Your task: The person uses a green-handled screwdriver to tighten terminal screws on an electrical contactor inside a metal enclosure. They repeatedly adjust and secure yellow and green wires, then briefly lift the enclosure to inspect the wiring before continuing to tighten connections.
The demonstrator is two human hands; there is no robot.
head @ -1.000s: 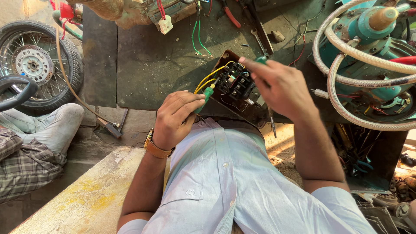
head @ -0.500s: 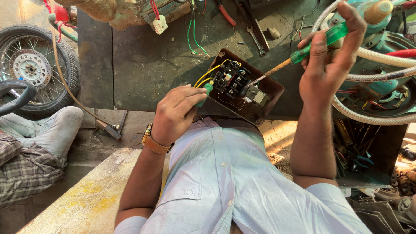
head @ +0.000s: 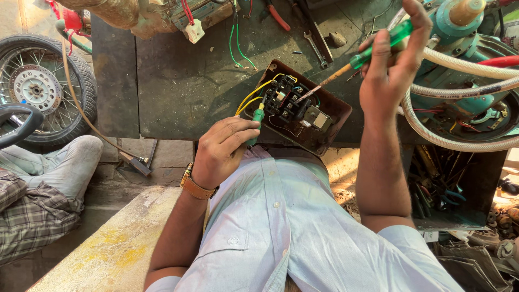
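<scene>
A brown metal switch box (head: 319, 141) lies open on the dark workbench (head: 184, 86), with black contactor parts and yellow wires (head: 251, 96) inside. My right hand (head: 386, 65) is raised at the upper right and grips a green-handled screwdriver (head: 367, 53), whose tip rests on the black parts in the box. My left hand (head: 221, 151) sits at the box's near left corner and pinches a green wire end (head: 258, 116). A brown watch strap is on that wrist.
A pale hose (head: 459, 103) coils around a teal motor (head: 459, 32) at the right. A spoked wheel (head: 40, 86) stands at the left, above another person's legs (head: 38, 184). Pliers, a spanner (head: 311, 43) and loose green wires lie at the back. Tools fill a bin (head: 443, 189) below right.
My right hand lifted away from the box up to the right, drawing the screwdriver out to a slant with its tip on the parts. The left hand has barely moved.
</scene>
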